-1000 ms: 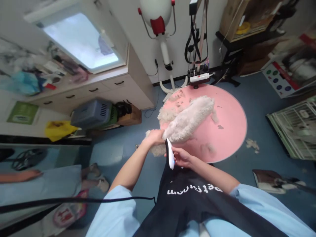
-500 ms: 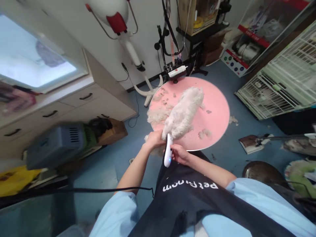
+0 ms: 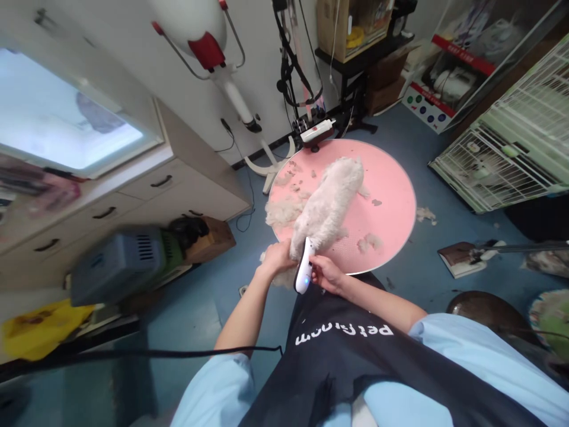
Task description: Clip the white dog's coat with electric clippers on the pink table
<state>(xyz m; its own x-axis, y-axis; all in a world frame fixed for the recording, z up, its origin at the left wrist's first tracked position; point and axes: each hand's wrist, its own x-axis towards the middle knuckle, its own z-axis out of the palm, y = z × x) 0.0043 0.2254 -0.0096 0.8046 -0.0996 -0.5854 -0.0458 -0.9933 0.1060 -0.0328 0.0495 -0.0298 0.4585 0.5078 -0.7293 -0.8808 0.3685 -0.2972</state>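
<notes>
A white, closely trimmed dog (image 3: 326, 198) is on the round pink grooming table (image 3: 391, 207), its near end at the table's front edge. My right hand (image 3: 328, 274) is closed around a white hair clipper (image 3: 304, 270) with a blue light. The clipper's head touches the dog's near end. Against that same end, on the left, my left hand (image 3: 279, 258) is closed on the dog; its fingertips are hidden behind the fur. Cut fur (image 3: 284, 212) lies in a heap on the table's left, and smaller tufts (image 3: 370, 242) lie on the right.
A white dryer on a stand (image 3: 237, 98) rises behind the table. Wire cages (image 3: 493, 160) stand at right, a dustpan (image 3: 457, 259) on the floor nearby. A pet carrier (image 3: 120, 261) sits by the drawers at left. A black cord (image 3: 178, 354) crosses the lower left.
The clipper has shifted slightly up and now tilts more to the right, still against the dog. My left hand keeps its place at the dog's near end. The whole view has shifted slightly.
</notes>
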